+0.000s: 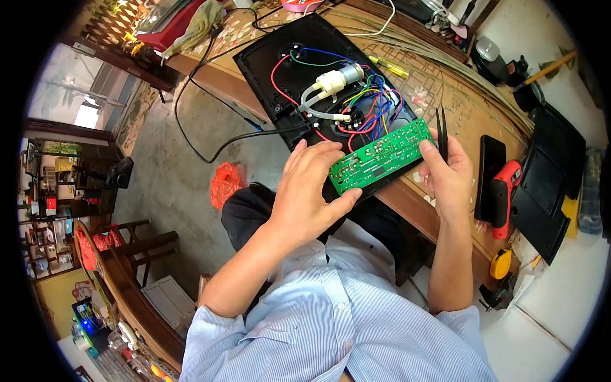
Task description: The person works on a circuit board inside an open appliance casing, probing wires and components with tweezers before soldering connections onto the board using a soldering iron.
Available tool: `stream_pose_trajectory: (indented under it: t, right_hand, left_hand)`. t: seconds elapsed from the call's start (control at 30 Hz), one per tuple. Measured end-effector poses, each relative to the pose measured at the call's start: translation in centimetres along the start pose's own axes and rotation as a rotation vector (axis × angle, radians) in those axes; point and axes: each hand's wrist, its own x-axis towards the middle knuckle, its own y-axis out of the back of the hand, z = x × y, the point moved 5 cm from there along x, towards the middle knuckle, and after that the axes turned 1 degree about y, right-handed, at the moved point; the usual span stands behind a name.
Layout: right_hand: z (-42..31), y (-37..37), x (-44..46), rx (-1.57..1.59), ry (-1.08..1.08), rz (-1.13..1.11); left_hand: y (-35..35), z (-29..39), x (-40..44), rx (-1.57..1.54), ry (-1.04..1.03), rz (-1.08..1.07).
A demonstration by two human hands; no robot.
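A green circuit board (382, 156) is held tilted between my two hands, its soldered side facing me. My left hand (312, 184) grips the board's left end, thumb along the lower edge and fingers over the top. My right hand (449, 167) pinches the right end and also carries black tweezers (442, 130), tips pointing up. Behind the board lies an open black appliance housing (267, 70). Inside it sit a small pump with a metal motor (337, 80), a clear tube (307, 105) and bundles of coloured wires (379, 102), some running down behind the board.
A yellow-handled screwdriver (389, 67) lies beyond the housing. At right are a red-and-black tool (505, 198), a black rectangular object (490, 169), a black plastic cover (547, 178) and a yellow tape measure (501, 263). A black cable (210, 156) loops off the table's left edge.
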Motion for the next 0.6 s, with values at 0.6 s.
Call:
stream_pose_trajectory:
  t: [0.6]
  right_hand:
    - [-2.0, -0.8, -2.0, -0.085, 0.224, 0.027]
  left_hand:
    - [0.0, 0.3, -0.2, 0.064, -0.054, -0.005]
